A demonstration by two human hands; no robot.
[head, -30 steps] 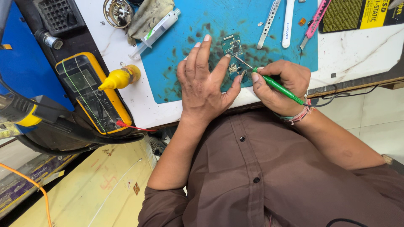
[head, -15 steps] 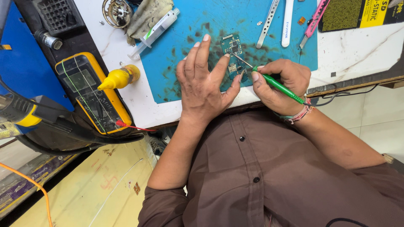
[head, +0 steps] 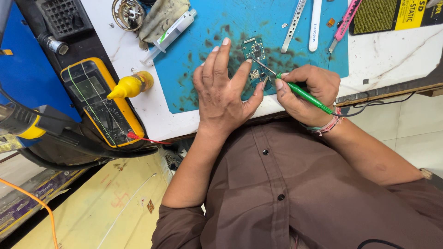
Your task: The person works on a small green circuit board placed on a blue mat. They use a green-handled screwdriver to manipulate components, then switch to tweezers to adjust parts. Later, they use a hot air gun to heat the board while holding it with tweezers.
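Green probe (head: 302, 93), gripped by right hand (head: 309, 92), has shifted down the circuit board (head: 255, 57); open left hand (head: 224, 90) stays flat.

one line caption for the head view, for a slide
Left hand steadies a small circuit board while right hand applies a green-handled tool.

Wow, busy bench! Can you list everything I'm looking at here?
Circuit board: one, teal, on the mat under both hands.
Work mat: one, blue, stained, on the white table.
Green-handled tool: one, in the right hand, tip on the board.
Multimeter: one, yellow and black, left edge.
Squeeze bottle: one, yellow, beside the meter.
Syringe: one, clear, on a grey rag.
Tweezers: one metal pair, top of the mat.
Knife: one, pink, top right.
Left hand: steadies the board.
Right hand: grips the tool.
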